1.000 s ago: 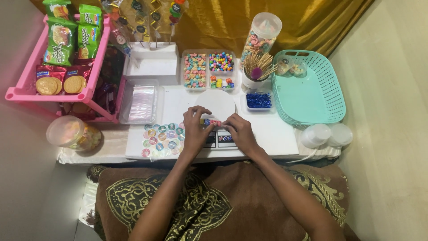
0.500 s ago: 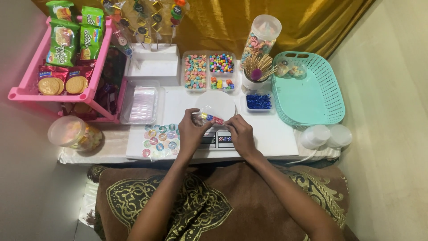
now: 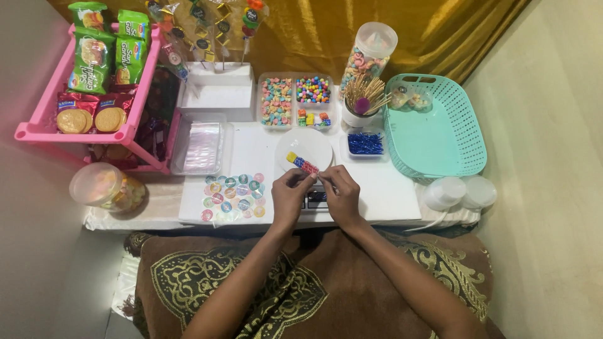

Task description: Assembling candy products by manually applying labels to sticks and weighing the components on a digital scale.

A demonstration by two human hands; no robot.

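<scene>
Left hand: my left hand [image 3: 290, 196] is curled, thumb and fingertips pinched on the near end of the candy skewer [image 3: 301, 164]; the other fingers fold loosely under.
Right hand: my right hand [image 3: 342, 194] sits just beside the left, fingertips bunched at the same near end of the skewer. I cannot tell how firmly it grips.
Candy skewer: thin stick threaded with small blocky sweets, yellow at the far tip, then blue and red. It tilts up and to the left from my fingers, over the white plate [image 3: 320, 145].
White plate: round, smooth, flat, in the middle of the white table [image 3: 389, 194].
Sticker sheet: glossy sheet of small round stickers [image 3: 233, 191] in pastel colours, lying flat to the left of my left hand.
Clear tray: shallow see-through plastic tray [image 3: 202, 145] with crinkled clear wrappers, farther left.
Sweet boxes: clear compartmented boxes [image 3: 296, 100] at the far side, filled with pastel rings, bright round balls and cube candies.
Stick cup: white cup of pale wooden sticks [image 3: 363, 100], fanned out, right of the boxes.
Blue bits: small clear dish of shiny blue twist ties [image 3: 365, 144], near the cup.
Basket: mint plastic basket [image 3: 465, 135], latticed walls, on the right.
Shelf: pink plastic rack [image 3: 44, 119] on the left holding biscuit packets.
Lap: brown cloth [image 3: 352, 276] with gold patterned trim.
</scene>
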